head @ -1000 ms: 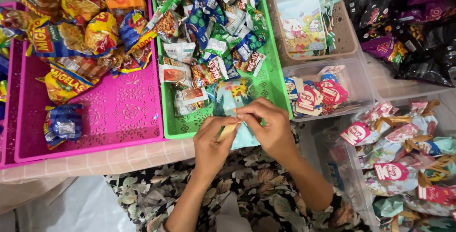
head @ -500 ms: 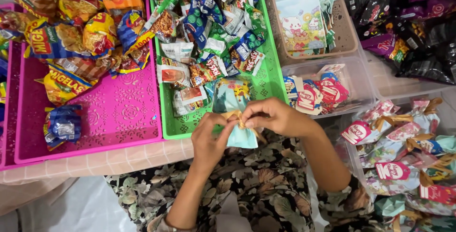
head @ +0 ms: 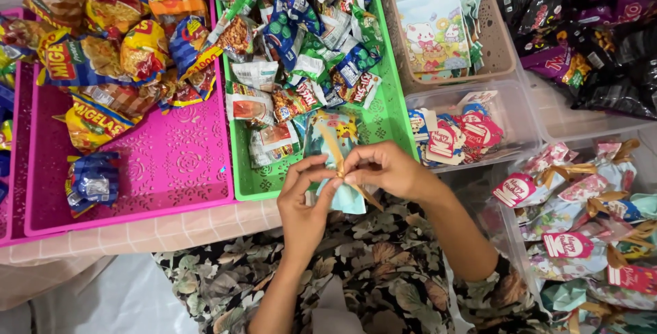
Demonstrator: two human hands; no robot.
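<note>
Both hands at lower centre: left hand (head: pixel 304 200) and right hand (head: pixel 387 170) pinch a gold ribbon (head: pixel 340 167) on a pale blue gift bag (head: pixel 335 142), just below the green tray (head: pixel 387 118).

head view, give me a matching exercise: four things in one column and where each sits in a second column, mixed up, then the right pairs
Things:
1. pale blue gift bag
2. blue snack packet
3. red and white tags
4. tied gift bags

Places:
A. in the clear bin at the far right
B. alone near the front of the pink tray
C. between the left hand and the right hand, over the green tray
D. in the small clear tub beside the green tray

Pairs: 1-C, 2-B, 3-D, 4-A
</note>
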